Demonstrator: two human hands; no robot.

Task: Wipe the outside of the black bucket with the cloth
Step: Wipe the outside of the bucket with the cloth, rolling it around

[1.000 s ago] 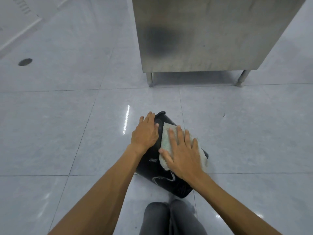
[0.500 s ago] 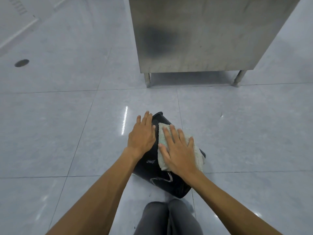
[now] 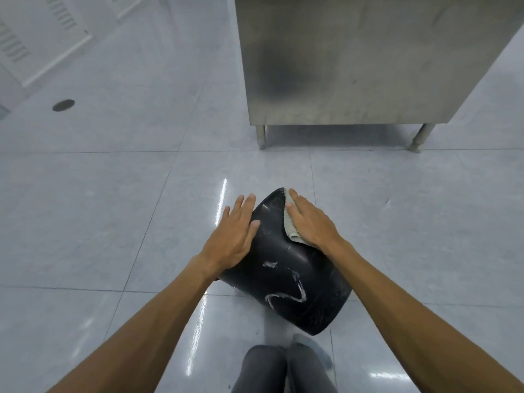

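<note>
The black bucket [image 3: 286,276] lies on its side on the floor in front of my knees, with white smears on its near wall. My left hand [image 3: 234,236] rests flat on the bucket's left side, fingers spread, holding nothing. My right hand [image 3: 310,221] presses a pale green cloth [image 3: 289,226] against the bucket's far right side. Most of the cloth is hidden under the palm; only its left edge shows.
A stainless steel cabinet [image 3: 357,61] on short legs stands just beyond the bucket. A round floor drain [image 3: 63,105] sits far left. Glossy grey tiles [image 3: 99,211] surround the bucket. My knees [image 3: 283,370] are at the bottom edge.
My right hand has slid the cloth from the bucket's middle towards its far right end, uncovering the smeared wall. My left hand has stayed on the left side.
</note>
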